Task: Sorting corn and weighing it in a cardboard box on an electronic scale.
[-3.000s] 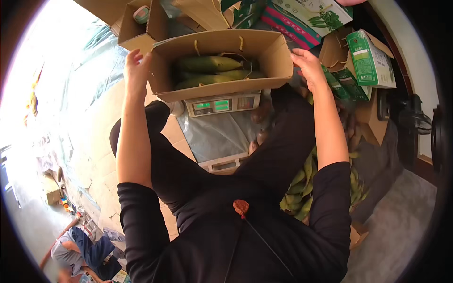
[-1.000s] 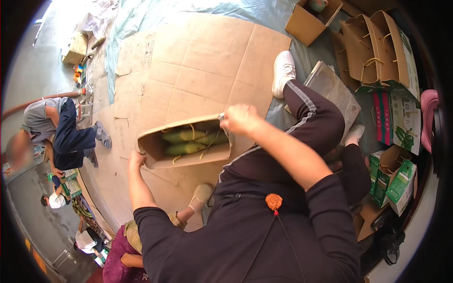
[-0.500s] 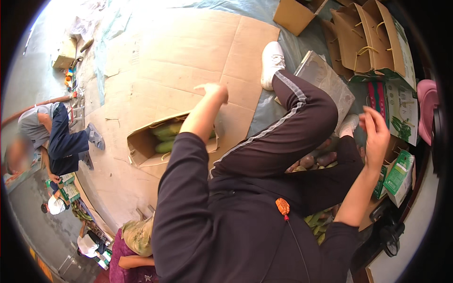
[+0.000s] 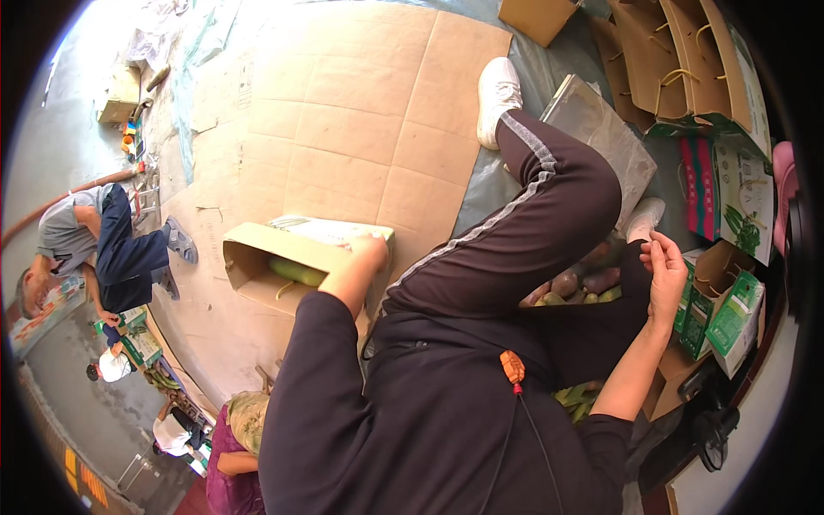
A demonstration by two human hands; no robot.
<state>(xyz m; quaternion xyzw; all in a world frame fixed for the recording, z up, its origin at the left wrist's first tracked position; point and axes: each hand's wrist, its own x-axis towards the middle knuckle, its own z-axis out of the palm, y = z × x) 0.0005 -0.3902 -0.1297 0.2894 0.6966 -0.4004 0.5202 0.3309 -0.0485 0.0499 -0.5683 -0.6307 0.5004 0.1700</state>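
My left hand (image 4: pixel 367 251) rests on the top edge of a cardboard carrier box (image 4: pixel 257 257) that lies tipped on flattened cardboard sheets (image 4: pixel 343 112); a green vegetable (image 4: pixel 296 271) shows inside it. My right hand (image 4: pixel 665 273) hangs free to the right, fingers loosely spread, holding nothing, close to small green-and-white boxes (image 4: pixel 730 313). My dark-trousered leg (image 4: pixel 549 223) stretches between the two hands, ending in a white shoe (image 4: pixel 498 94).
Empty brown carrier boxes (image 4: pixel 661 60) with handles stand at the upper right beside a grey scale platform (image 4: pixel 601 129). Purple and green produce (image 4: pixel 575 287) lies under my leg. A crouching person (image 4: pixel 94 240) is at the left; another person (image 4: pixel 232 429) sits below.
I carried the filled box off the scale and set it down on the cardboard to my left. My right hand let go and swung right; the box tipped onto its side.
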